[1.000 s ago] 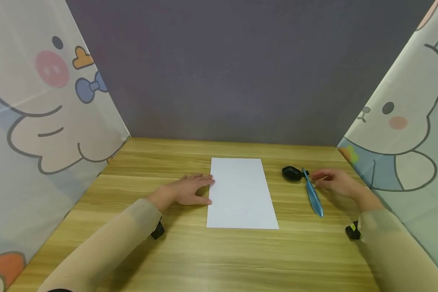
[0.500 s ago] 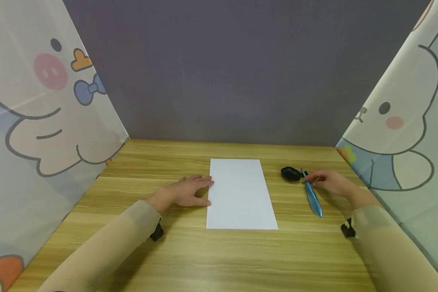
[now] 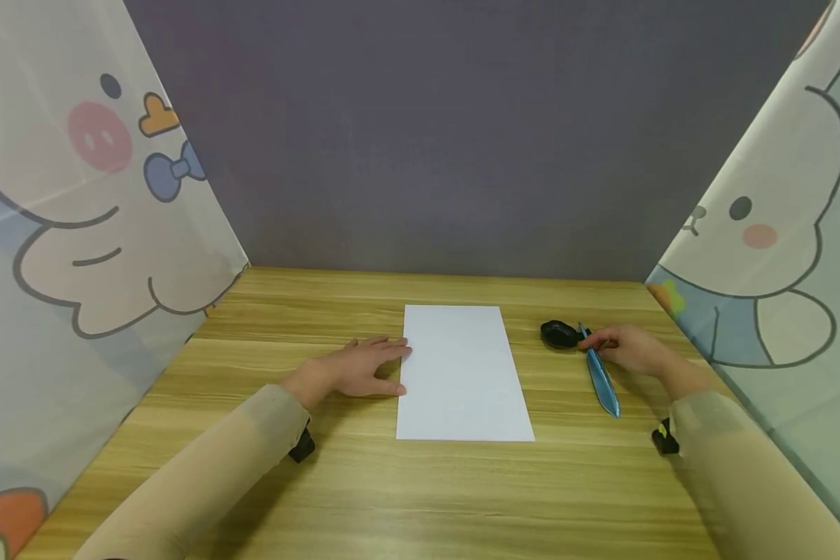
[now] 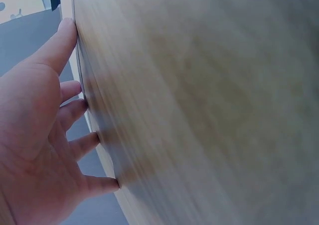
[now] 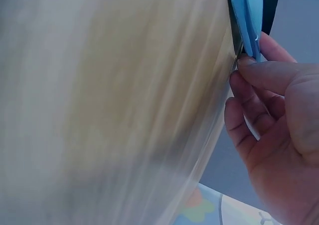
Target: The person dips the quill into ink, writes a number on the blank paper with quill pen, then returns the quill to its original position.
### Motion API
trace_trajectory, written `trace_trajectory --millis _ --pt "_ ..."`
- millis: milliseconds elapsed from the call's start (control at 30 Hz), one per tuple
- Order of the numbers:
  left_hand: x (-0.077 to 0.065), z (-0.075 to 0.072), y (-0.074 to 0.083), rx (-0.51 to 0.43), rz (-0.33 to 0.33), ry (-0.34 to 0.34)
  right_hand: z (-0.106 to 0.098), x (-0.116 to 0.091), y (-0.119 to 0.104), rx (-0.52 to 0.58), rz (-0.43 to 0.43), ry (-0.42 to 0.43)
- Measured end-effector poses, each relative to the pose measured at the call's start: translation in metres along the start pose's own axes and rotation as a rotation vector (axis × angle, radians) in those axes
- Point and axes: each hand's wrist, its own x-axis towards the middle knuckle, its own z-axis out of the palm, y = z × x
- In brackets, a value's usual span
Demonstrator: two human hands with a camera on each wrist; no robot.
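A blank white sheet of paper [image 3: 462, 373] lies flat on the wooden table. My left hand [image 3: 364, 367] rests at its left edge, fingers spread, with thumb and fingertips on the margin. In the left wrist view my left fingers [image 4: 65, 40] reach down to the surface. To the right lies a slim blue quill pen [image 3: 603, 385], shaped like a feather. My right hand [image 3: 633, 348] pinches its narrow upper end between thumb and index finger. The right wrist view has the blue quill pen [image 5: 246, 15] right at the thumb tip, with the other fingers loosely curled.
A black, rounded bottle-like object [image 3: 558, 334] lies beside the quill's narrow end, its neck partly behind the fingers. A dark grey panel [image 3: 448, 140] stands at the table's back. Cartoon-printed cloths [image 3: 105, 233] flank both sides.
My right hand has moved left from beside the quill pen and taken hold of its upper end. The quill stays about where it was. My left hand and the paper have kept still.
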Motion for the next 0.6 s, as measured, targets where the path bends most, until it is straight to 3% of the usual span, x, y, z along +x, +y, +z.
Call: trace_trajectory --millis 367,600 --pt "-0.0035 -0.0030 0.0042 0.003 -0.007 -0.006 0.0006 0.0013 0.0000 -0.098 -0.099 0.070" --pt "-0.0045 -0.0047 0.0057 0.008 -0.008 -0.012 -0.0012 -0.0056 -0.0028 -0.110 -0.093 0.140"
